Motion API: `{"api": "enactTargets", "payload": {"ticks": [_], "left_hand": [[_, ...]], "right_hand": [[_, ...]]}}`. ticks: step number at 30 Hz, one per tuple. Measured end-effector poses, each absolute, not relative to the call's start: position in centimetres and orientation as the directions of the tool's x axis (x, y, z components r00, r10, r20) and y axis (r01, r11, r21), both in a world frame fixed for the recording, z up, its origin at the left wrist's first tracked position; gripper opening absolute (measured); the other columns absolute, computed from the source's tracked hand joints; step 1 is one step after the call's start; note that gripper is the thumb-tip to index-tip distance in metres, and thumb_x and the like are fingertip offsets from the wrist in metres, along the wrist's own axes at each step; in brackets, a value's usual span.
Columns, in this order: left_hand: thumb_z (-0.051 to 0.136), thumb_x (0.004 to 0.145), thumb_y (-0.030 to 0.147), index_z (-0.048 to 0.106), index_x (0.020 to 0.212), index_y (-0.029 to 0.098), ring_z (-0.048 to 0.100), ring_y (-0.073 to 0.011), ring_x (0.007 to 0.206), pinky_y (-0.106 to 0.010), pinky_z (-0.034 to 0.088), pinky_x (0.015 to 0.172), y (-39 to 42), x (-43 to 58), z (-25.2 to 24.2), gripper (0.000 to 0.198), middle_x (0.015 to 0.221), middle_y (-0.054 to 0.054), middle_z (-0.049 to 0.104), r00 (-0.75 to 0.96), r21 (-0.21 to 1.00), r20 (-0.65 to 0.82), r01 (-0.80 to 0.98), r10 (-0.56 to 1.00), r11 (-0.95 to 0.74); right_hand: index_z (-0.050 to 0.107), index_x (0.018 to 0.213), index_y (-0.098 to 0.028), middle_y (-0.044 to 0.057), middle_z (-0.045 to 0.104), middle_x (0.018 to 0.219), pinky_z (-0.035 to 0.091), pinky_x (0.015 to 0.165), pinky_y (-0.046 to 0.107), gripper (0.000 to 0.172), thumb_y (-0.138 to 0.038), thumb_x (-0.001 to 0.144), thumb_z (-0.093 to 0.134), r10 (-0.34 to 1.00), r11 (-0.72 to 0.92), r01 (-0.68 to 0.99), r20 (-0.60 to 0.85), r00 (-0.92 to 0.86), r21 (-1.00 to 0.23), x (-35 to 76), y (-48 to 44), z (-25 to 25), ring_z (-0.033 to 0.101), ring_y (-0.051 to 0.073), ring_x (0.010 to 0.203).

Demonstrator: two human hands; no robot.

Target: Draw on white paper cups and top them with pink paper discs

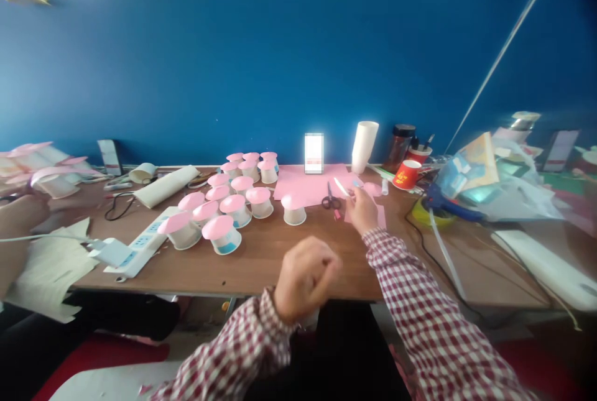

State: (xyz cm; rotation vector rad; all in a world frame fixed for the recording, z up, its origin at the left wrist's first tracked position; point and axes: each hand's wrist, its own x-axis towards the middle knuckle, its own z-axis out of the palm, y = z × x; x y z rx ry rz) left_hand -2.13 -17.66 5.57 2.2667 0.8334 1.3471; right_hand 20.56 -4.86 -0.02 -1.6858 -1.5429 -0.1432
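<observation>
Over the front of the table, my left hand is curled into a loose fist, slightly blurred, with nothing showing in it. My right hand reaches forward and pinches a slim white pen-like stick above the pink paper sheet. Just left of that hand lie dark-handled scissors and a small pink-red piece. A smaller pink paper piece is partly under my right hand. One paper cup with a pink domed top stands apart, left of the scissors.
Several pink-topped cups stand grouped at left, beside a white power strip. A white cup stack, a lit phone, a red cup and a blue-handled glue gun are farther back. Another person's arm is at far left.
</observation>
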Motion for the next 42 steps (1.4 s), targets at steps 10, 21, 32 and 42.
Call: {"api": "enactTargets", "payload": {"ticks": [10, 21, 32, 42], "left_hand": [[0.075, 0.061, 0.025, 0.039, 0.129, 0.013, 0.038, -0.0371, 0.127, -0.052, 0.027, 0.107, -6.4, -4.1, 0.0, 0.078, 0.13, -0.021, 0.043, -0.04, 0.827, 0.317, 0.502, 0.948, -0.255], [0.076, 0.062, 0.027, 0.055, 0.104, 0.017, 0.056, -0.0325, 0.103, -0.045, 0.042, 0.094, -3.9, -4.2, 0.6, 0.047, 0.102, -0.013, 0.061, 0.102, 0.846, 0.252, 0.46, 0.962, -0.271], [0.081, 0.057, 0.026, 0.059, 0.104, 0.017, 0.057, -0.0243, 0.101, -0.04, 0.04, 0.097, -2.4, -1.7, 2.0, 0.054, 0.103, -0.009, 0.062, 0.043, 0.989, 0.138, 0.037, 0.989, -0.14], [0.069, 0.076, 0.026, 0.062, 0.098, 0.014, 0.063, -0.0165, 0.092, -0.03, 0.051, 0.081, -1.4, 0.2, 2.0, 0.026, 0.1, -0.007, 0.065, 0.31, 0.772, -0.044, -0.593, 0.95, 0.23]], "right_hand": [[0.059, 0.108, -0.016, 0.011, 0.065, 0.106, 0.045, 0.085, 0.036, 0.028, -0.025, 0.084, 0.047, 0.771, 0.169, 0.841, 0.6, 0.212, -0.514, 20.2, -4.9, -0.1, 0.059, 0.024, 0.092], [0.058, 0.107, -0.011, 0.013, 0.064, 0.093, 0.046, 0.083, 0.038, 0.033, -0.025, 0.08, 0.045, 0.738, 0.209, 0.702, 0.581, 0.343, -0.681, 19.8, -4.9, 0.6, 0.058, 0.023, 0.085], [0.05, 0.112, -0.018, 0.002, 0.063, 0.081, 0.051, 0.058, 0.027, 0.032, -0.036, 0.086, 0.046, 0.862, 0.315, 0.253, 0.388, 0.328, -0.915, 18.8, -5.6, 1.3, 0.06, 0.014, 0.064], [0.057, 0.11, -0.019, 0.002, 0.062, 0.086, 0.042, 0.043, 0.019, 0.038, -0.044, 0.086, 0.041, 0.908, 0.316, 0.015, 0.307, 0.286, -0.949, 18.3, -5.5, 1.3, 0.056, 0.01, 0.056]]}}
